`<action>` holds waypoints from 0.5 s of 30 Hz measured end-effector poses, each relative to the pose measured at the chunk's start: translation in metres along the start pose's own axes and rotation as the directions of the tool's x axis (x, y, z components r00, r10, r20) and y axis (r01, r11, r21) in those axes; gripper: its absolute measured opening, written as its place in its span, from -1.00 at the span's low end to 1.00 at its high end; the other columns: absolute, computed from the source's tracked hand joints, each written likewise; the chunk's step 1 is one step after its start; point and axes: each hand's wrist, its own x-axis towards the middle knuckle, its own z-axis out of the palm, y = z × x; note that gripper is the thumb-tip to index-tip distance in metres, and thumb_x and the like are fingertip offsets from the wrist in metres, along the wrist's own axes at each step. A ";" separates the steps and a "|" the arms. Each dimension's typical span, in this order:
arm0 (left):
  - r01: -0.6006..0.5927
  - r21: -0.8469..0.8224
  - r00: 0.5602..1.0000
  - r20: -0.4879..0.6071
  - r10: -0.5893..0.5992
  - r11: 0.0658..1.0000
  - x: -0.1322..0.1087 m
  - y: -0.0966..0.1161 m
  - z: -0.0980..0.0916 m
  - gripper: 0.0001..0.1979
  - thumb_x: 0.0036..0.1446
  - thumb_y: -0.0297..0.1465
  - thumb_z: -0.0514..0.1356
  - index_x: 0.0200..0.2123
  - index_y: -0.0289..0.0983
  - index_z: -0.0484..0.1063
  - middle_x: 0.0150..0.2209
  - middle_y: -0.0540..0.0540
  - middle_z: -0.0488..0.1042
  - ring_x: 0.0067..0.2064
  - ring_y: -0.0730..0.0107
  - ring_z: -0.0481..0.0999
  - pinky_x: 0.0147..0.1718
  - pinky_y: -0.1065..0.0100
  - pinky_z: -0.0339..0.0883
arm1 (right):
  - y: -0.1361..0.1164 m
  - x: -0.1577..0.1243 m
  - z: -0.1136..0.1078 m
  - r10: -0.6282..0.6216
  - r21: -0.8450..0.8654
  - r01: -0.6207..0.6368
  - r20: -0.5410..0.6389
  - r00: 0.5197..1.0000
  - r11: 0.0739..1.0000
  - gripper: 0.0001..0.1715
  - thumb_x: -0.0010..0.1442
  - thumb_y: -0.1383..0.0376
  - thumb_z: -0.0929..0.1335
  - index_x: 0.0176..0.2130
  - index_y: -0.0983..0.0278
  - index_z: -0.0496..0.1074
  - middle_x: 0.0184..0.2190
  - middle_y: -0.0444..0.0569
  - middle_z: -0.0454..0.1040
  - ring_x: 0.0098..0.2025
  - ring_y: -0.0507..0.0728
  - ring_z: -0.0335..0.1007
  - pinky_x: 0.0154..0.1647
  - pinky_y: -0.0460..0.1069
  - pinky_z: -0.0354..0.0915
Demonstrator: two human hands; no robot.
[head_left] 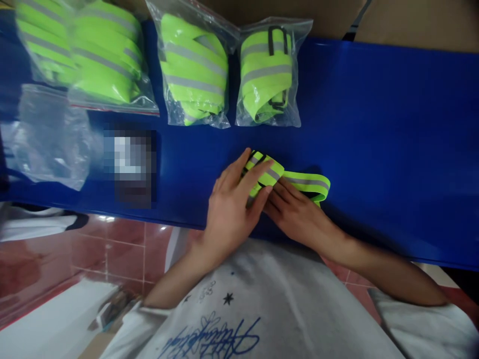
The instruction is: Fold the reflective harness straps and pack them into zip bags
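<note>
Between my hands, above the near part of the blue table, is a neon-yellow reflective strap point(275, 171) with a grey stripe and dark buckle pieces, folded into a small bundle. My left hand point(234, 197) closes around the bundle's left side, thumb and fingers pressed on it. From the right, my right hand point(290, 204) reaches in against the bundle, its fingers partly hidden under the strap and behind my left thumb. A loose loop of the strap sticks out to the right, beyond my right hand.
Clear bags of folded reflective straps point(196, 70) line the back of the blue table point(392, 149), one bag point(267, 75) showing black buckles. At left lie an empty plastic bag point(52, 134) and a blurred-out dark object point(134, 169). Cardboard point(419, 22) borders the far edge.
</note>
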 end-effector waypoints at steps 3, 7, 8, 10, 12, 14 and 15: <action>0.037 0.030 0.999 0.002 -0.037 0.999 0.008 -0.004 -0.001 -0.35 0.32 -0.14 0.23 0.40 -0.13 0.19 0.38 -0.28 0.26 0.36 -0.05 0.29 0.31 -0.06 0.21 | 0.002 -0.002 -0.006 -0.027 -0.061 0.023 -0.071 0.997 0.998 -0.58 0.38 0.44 0.28 0.16 0.57 0.44 0.09 0.35 0.54 0.22 0.37 0.47 0.34 0.25 0.35; 0.040 0.083 0.996 -0.077 -0.033 0.996 0.011 -0.010 0.007 -0.37 0.27 -0.18 0.28 0.36 -0.15 0.29 0.17 -0.27 0.38 0.16 0.02 0.42 0.17 0.01 0.31 | 0.013 -0.011 -0.023 -0.092 -0.077 0.073 -0.298 0.950 0.994 -0.74 0.37 0.36 0.34 0.01 0.41 0.52 -0.06 0.13 0.64 0.05 0.23 0.58 0.21 0.10 0.47; 0.041 0.101 0.992 -0.121 -0.029 0.994 0.011 -0.012 0.010 -0.37 0.25 -0.19 0.30 0.34 -0.16 0.31 0.14 -0.27 0.38 0.14 0.02 0.42 0.15 0.01 0.31 | 0.017 -0.013 -0.027 -0.045 -0.057 0.026 -0.358 0.933 0.998 -0.75 0.37 0.34 0.35 0.01 0.35 0.51 -0.04 0.08 0.63 0.06 0.21 0.57 0.25 0.12 0.44; 0.053 0.143 0.977 -0.212 -0.022 0.988 0.012 -0.017 0.013 -0.37 0.21 -0.20 0.33 0.32 -0.16 0.35 0.13 -0.28 0.35 0.14 -0.02 0.39 0.16 -0.03 0.28 | 0.026 -0.015 -0.030 0.164 0.020 -0.171 -0.404 0.900 0.985 -0.65 0.36 0.27 0.38 0.12 0.25 0.45 0.11 0.06 0.56 0.20 0.26 0.47 0.38 0.27 0.26; 0.072 0.154 0.965 -0.259 -0.030 0.985 0.014 -0.021 0.013 -0.36 0.17 -0.22 0.36 0.30 -0.18 0.37 0.13 -0.29 0.33 0.15 -0.07 0.37 0.18 -0.08 0.26 | 0.033 -0.013 -0.028 0.408 0.126 -0.389 -0.363 0.838 0.912 -0.45 0.36 0.18 0.39 0.27 0.20 0.32 0.29 0.16 0.39 0.36 0.39 0.28 0.40 0.42 0.09; 0.094 0.138 0.961 -0.270 -0.053 0.986 0.015 -0.025 0.010 -0.36 0.14 -0.23 0.38 0.28 -0.19 0.40 0.11 -0.30 0.32 0.15 -0.10 0.36 0.18 -0.12 0.26 | 0.037 -0.008 -0.023 0.552 0.219 -0.507 -0.289 0.782 0.834 -0.28 0.35 0.08 0.39 0.36 0.24 0.20 0.35 0.26 0.30 0.39 0.46 0.20 0.35 0.44 0.09; 0.100 0.125 0.962 -0.266 -0.064 0.987 0.015 -0.027 0.009 -0.36 0.13 -0.24 0.38 0.27 -0.19 0.40 0.10 -0.29 0.32 0.15 -0.11 0.37 0.17 -0.12 0.28 | 0.038 -0.005 -0.019 0.583 0.248 -0.531 -0.260 0.770 0.811 -0.25 0.34 0.05 0.39 0.37 0.25 0.18 0.32 0.27 0.32 0.37 0.45 0.22 0.33 0.41 0.11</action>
